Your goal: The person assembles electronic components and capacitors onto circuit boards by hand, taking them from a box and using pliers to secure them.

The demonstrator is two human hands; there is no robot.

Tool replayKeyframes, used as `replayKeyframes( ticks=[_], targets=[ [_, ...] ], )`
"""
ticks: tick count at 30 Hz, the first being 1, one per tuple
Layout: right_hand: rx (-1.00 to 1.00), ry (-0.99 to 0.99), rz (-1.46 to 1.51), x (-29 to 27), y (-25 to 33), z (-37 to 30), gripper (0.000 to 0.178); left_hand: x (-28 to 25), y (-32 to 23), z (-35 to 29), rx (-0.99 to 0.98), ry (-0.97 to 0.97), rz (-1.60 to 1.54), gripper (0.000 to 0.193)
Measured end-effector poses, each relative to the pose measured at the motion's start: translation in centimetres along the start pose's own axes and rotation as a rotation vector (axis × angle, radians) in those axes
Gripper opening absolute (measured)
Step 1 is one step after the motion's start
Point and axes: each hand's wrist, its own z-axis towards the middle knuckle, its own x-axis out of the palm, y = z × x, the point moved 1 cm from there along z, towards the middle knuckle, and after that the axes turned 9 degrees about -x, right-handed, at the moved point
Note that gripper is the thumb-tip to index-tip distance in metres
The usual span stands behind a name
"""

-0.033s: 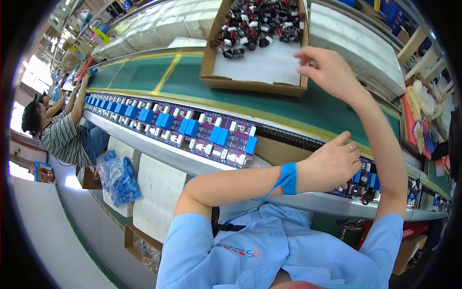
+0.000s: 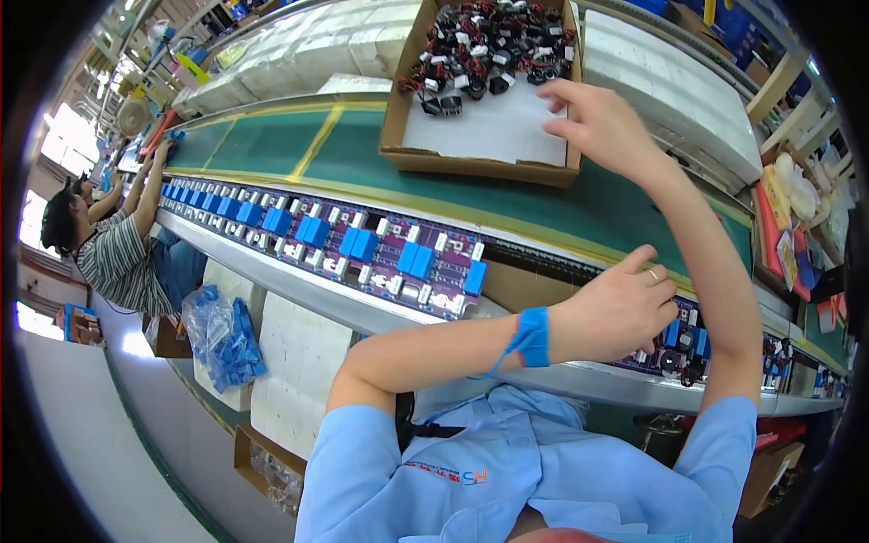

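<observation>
My right hand is over the right side of an open cardboard box, its fingers apart and nothing in them. Black round components with red and black wires and white plugs are heaped at the box's far end; a few lie nearer on the white liner. My left hand, with a blue strap on its wrist, is over the rail at the right, beside a circuit board. Its fingers curl downward, and whatever they grip is hidden. On that board are blue blocks and a black round part.
Purple circuit boards with blue and white blocks run along the rail to the left. Behind lies a green conveyor belt, with white foam blocks beyond. A person in a striped shirt works at far left. A bag of blue parts lies below the rail.
My right hand has moved a little left, farther over the box. The row of boards has shifted slightly right. My left hand has hardly moved.
</observation>
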Motion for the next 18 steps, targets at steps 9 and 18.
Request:
replayKeyframes(
  ticks=[9,18],
  targets=[
    [0.058,-0.160,0.114,9.2,-1.5,9.5,0.035,-6.3,5.5,-7.0,-0.229,-0.189,-0.127,0.023],
    [0.101,-0.315,0.503,-2.2,3.7,-0.1,0.020,-9.1,7.2,-7.8,-0.822,-0.160,-0.934,0.016]
  ],
)
